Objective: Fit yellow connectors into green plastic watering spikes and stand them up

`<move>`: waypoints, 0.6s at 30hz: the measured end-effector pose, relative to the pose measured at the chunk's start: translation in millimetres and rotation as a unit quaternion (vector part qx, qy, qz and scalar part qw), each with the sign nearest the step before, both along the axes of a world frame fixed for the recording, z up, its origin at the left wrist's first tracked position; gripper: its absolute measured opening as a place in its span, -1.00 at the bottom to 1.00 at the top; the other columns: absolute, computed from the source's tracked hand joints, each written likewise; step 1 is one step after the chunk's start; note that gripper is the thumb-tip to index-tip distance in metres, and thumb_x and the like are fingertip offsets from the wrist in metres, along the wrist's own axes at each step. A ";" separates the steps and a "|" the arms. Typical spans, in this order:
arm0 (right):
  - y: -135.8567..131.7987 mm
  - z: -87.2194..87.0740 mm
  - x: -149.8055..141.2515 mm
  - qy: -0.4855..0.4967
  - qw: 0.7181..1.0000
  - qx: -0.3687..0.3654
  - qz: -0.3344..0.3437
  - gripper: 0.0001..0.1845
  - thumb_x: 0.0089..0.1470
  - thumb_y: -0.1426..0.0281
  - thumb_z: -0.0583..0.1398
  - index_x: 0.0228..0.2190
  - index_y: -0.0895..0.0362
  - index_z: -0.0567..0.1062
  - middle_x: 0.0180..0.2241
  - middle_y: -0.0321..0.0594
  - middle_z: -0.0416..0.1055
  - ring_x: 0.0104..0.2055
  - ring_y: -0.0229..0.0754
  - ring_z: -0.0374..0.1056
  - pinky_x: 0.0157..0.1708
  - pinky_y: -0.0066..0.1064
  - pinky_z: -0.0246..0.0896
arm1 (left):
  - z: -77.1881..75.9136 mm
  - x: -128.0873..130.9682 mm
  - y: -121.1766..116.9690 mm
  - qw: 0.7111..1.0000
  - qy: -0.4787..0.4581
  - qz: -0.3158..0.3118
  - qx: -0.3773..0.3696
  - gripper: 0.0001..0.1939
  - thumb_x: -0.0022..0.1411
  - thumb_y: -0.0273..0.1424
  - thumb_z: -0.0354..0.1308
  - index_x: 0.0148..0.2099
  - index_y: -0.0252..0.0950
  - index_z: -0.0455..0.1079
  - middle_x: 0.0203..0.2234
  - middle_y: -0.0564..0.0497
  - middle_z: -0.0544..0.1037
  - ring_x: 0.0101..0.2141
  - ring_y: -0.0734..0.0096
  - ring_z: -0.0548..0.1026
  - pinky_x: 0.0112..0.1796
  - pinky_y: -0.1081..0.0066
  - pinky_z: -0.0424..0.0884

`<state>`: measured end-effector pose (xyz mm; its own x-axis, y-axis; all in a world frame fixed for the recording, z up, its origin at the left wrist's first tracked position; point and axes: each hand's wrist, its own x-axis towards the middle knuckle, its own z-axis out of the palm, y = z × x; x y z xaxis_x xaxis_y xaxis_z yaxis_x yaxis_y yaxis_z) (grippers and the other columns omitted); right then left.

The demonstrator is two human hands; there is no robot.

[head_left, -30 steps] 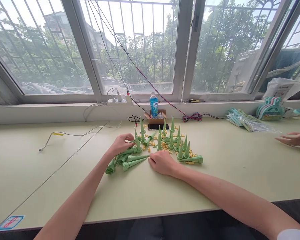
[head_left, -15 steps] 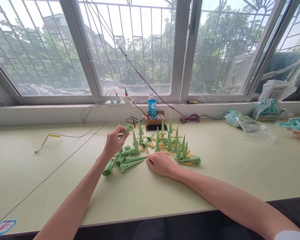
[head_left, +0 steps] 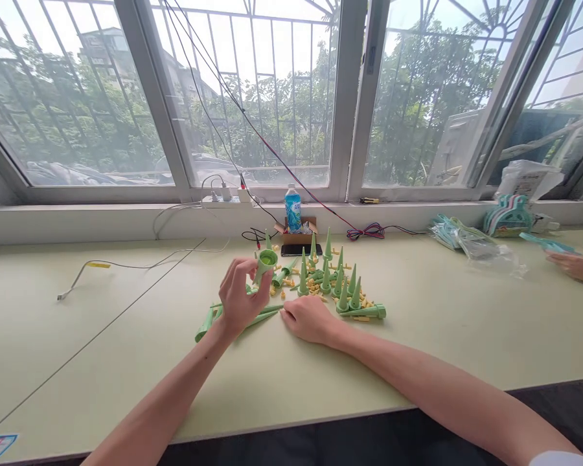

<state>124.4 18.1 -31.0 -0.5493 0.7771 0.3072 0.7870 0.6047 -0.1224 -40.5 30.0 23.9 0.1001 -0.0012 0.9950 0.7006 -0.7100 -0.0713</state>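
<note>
My left hand (head_left: 245, 291) is closed around a green plastic watering spike (head_left: 267, 260), a hollow cone whose wide open end faces up toward me. It is raised above several green spikes (head_left: 205, 325) lying on their sides, which the hand partly hides. My right hand (head_left: 307, 318) rests on the table with its fingers curled, by the tips of two lying spikes (head_left: 267, 315). What its fingers hold, if anything, is hidden. Beyond it, several spikes (head_left: 303, 277) stand on their wide ends among small yellow plastic pieces (head_left: 364, 301).
A black phone (head_left: 301, 250) lies before a small cardboard box (head_left: 298, 237) and a blue-labelled bottle (head_left: 293, 208). Cables (head_left: 369, 231) run along the back of the table (head_left: 442, 330). Plastic-bagged items (head_left: 476, 243) lie at right, near another person's hand (head_left: 576, 265) with a teal object.
My left hand has moved right and slightly down with the spike, turning its open end more toward me. The right hand has stayed in place. The other person's teal object has shifted.
</note>
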 end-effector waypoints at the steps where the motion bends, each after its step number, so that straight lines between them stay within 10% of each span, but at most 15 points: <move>1: -0.2 0.4 0.4 0.005 1.000 -0.001 0.000 -0.65 0.24 0.35 0.00 -0.49 0.15 0.47 -0.49 -0.19 0.48 -0.48 -0.24 0.30 -0.49 -0.40 -0.18 | -3.1 6.0 -2.7 1.000 0.011 -0.012 -0.014 -0.77 0.08 -0.55 0.24 -0.26 -0.24 0.26 -0.54 0.13 0.33 -0.52 0.52 0.31 -0.47 0.49 0.30; 18: -0.6 6.1 7.7 0.357 0.933 -0.019 -0.028 -0.72 0.28 0.34 -0.08 -0.09 0.17 0.30 -0.57 -0.37 0.33 -0.57 -0.27 0.25 -0.48 -0.49 0.08 | -25.9 27.6 -7.1 0.941 -0.022 -0.054 -0.333 -0.66 0.16 -0.33 0.17 -0.49 -0.23 0.04 -0.67 0.20 0.13 -0.66 0.61 0.11 -0.60 0.54 0.12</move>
